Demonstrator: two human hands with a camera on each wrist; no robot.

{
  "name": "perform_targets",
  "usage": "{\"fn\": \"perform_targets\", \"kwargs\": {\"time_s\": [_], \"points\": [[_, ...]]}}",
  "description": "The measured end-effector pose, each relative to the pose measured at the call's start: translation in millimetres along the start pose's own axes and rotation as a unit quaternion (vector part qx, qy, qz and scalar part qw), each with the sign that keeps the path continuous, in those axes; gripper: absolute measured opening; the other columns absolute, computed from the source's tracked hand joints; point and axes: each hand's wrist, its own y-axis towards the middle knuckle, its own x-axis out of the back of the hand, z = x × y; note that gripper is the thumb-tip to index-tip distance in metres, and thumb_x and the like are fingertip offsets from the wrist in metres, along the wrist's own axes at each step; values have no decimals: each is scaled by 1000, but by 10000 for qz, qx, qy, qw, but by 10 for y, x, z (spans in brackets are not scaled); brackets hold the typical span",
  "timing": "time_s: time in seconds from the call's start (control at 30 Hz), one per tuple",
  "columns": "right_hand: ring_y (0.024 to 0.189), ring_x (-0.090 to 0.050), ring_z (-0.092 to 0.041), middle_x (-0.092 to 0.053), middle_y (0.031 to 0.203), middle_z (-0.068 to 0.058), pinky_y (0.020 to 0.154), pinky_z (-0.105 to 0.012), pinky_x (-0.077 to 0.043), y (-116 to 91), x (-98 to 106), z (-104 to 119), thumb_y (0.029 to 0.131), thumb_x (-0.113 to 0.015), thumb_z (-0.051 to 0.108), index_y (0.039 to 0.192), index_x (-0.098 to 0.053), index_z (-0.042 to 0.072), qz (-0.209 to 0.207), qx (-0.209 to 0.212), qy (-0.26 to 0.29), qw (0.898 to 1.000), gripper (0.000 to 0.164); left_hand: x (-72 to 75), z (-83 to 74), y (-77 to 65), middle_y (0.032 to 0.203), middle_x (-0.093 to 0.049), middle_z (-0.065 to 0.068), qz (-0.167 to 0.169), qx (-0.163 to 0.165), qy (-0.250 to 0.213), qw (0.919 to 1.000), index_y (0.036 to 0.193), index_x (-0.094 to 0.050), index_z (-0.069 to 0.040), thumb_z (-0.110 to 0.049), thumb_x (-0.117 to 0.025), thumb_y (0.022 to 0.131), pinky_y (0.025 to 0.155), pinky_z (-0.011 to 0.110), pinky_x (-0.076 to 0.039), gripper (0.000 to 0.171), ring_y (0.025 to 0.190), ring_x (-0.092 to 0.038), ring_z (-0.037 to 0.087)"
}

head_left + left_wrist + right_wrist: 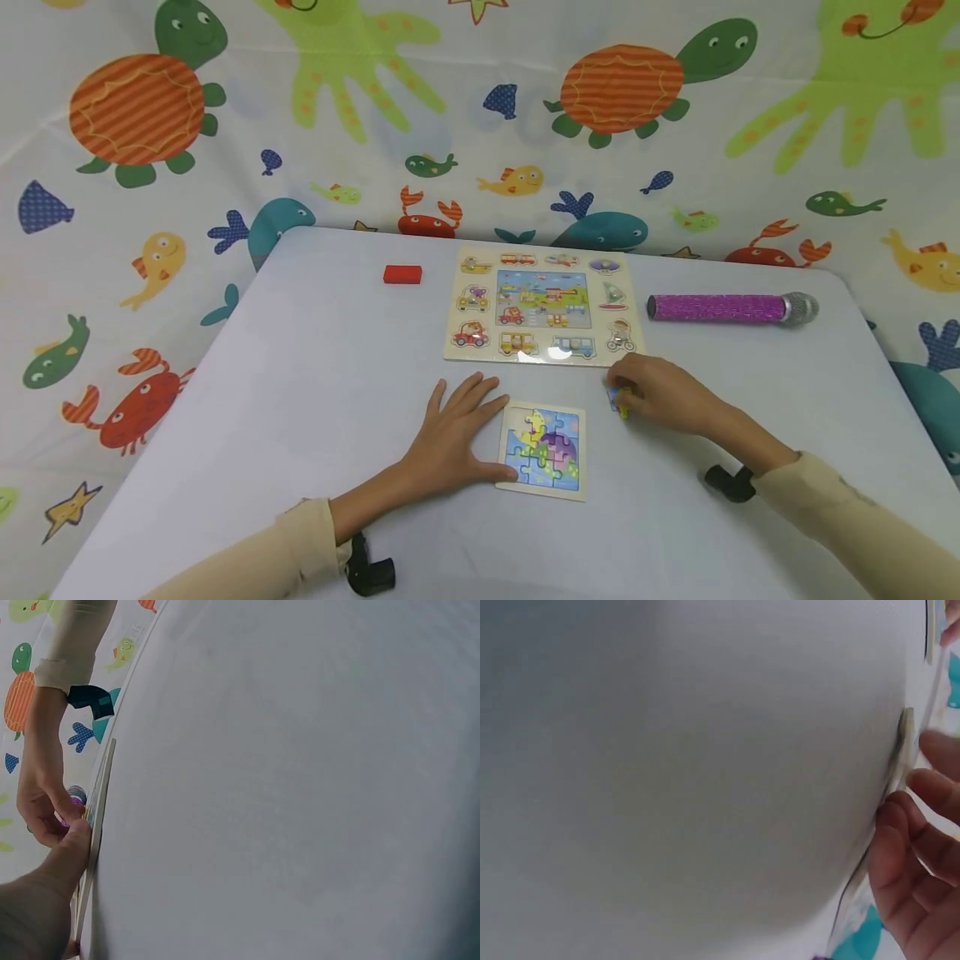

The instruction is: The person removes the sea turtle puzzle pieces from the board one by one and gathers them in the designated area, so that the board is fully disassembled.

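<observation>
A small square jigsaw puzzle [542, 450] in a wooden frame lies on the white table, with bare wood showing at its top left corner. My left hand [453, 442] rests at the frame's left side, fingers spread and straight, thumb on the lower left edge. To the right of the puzzle, my right hand [667, 396] pinches a blue and yellow puzzle piece [622, 402] low over the table. In the left wrist view, the thumb [64, 862] lies along the thin frame edge [94, 847]. Bunched fingertips show in the right wrist view; the piece is hard to make out there.
Behind the puzzle lies a larger wooden peg board [543, 304] with vehicle pictures. A red block [402, 274] is at the back left, and a glittery purple microphone [720, 308] at the back right. A sea-animal cloth [480, 117] hangs behind the table.
</observation>
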Motion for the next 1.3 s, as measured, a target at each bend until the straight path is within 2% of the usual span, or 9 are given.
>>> {"fn": "perform_targets", "kwargs": {"time_s": [0.1, 0.27, 0.5, 0.67, 0.73, 0.83, 0.97, 1.13, 1.3], "points": [[94, -59, -18, -69, 108, -4, 86, -42, -57, -64, -9, 25, 84, -85, 18, 116, -73, 5, 6, -92, -542, 9985, 36, -2, -3, -1, 162, -38, 7, 4, 2, -6, 10000, 149, -54, -12, -63, -88, 68, 119, 68, -3, 101, 154, -21, 28], [96, -58, -18, -66, 111, -6, 83, -39, -57, -138, -27, 41, 80, -88, 21, 118, -73, 5, -3, 63, -867, 9962, 44, -2, -5, -2, 162, -38, 7, 8, 8, -25, 10000, 149, -54, -12, -62, -88, 68, 119, 67, -3, 101, 154, -21, 28], [95, -58, -19, -66, 110, -7, 82, -39, -58, -121, -53, 58, 80, -89, 20, 118, -72, 4, -89, 189, -930, 9954, 45, -4, 7, -27, 162, -38, 7, 13, 51, -12, 10000, 149, -54, -12, -63, -88, 68, 119, 67, -3, 101, 154, -21, 27], [110, -63, -25, -69, 119, -7, 92, -45, -56, -60, -29, 231, 83, -86, 20, 120, -72, 5, -197, 442, -735, 9961, 42, -10, 12, -26, 163, -38, 6, -3, 51, 35, 10000, 149, -54, -13, -64, -87, 68, 120, 66, -2, 102, 155, -20, 26], [117, -63, -28, -69, 122, -7, 96, -48, -54, 13, -25, 365, 86, -83, 17, 121, -72, 6, -46, 722, -456, 9963, 38, -12, 13, -20, 163, -38, 5, -6, 27, 44, 10000, 150, -54, -13, -64, -87, 68, 120, 66, -2, 102, 155, -20, 26], [120, -62, -27, -70, 125, -5, 100, -47, -52, 159, -41, 569, 90, -78, 12, 124, -72, 8, 446, 1282, -165, 9906, 34, -16, 16, -12, 163, -37, 5, 0, -15, 25, 10000, 150, -53, -13, -63, -87, 69, 120, 66, -3, 101, 155, -20, 26], [119, -61, -21, -69, 125, -2, 101, -42, -52, 331, -103, 709, 93, -74, 10, 125, -73, 12, 939, 1872, -252, 9775, 32, -28, 22, -4, 164, -36, 5, 67, -59, 51, 9999, 150, -53, -14, -65, -85, 70, 120, 66, -3, 100, 155, -19, 26], [112, -60, -16, -67, 122, 0, 100, -38, -52, 452, -169, 727, 93, -74, 11, 124, -73, 14, 1192, 2058, -358, 9707, 31, -33, 32, -2, 164, -36, 5, 89, -91, 96, 9999, 151, -52, -15, -66, -85, 71, 120, 66, -3, 100, 155, -18, 25], [102, -58, -10, -65, 116, 1, 96, -33, -53, 533, -222, 723, 92, -75, 11, 121, -73, 11, 1310, 2078, -256, 9690, 30, -25, 51, -9, 164, -36, 4, 91, -40, 133, 9999, 151, -52, -15, -66, -85, 70, 120, 66, -3, 101, 156, -18, 25]]}}
